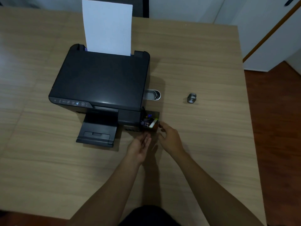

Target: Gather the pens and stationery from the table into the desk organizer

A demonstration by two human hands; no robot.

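Observation:
A dark desk organizer (156, 115) stands on the wooden table (203, 144), tight against the printer's right front corner. Inside it I see a white and green marker (153, 123) leaning and several pens with purple caps (147, 119). My left hand (140, 146) hovers just in front of the organizer, palm turned inward, fingers apart, holding nothing. My right hand (170, 137) is at the organizer's right front corner, fingers spread and curved toward its side; whether they touch it I cannot tell.
A black printer (101, 80) with an upright sheet of paper (107, 26) and an extended output tray (96, 132) fills the table's middle. A white holder (154, 95) stands by its right side. A small grey metal object (191, 98) lies farther right.

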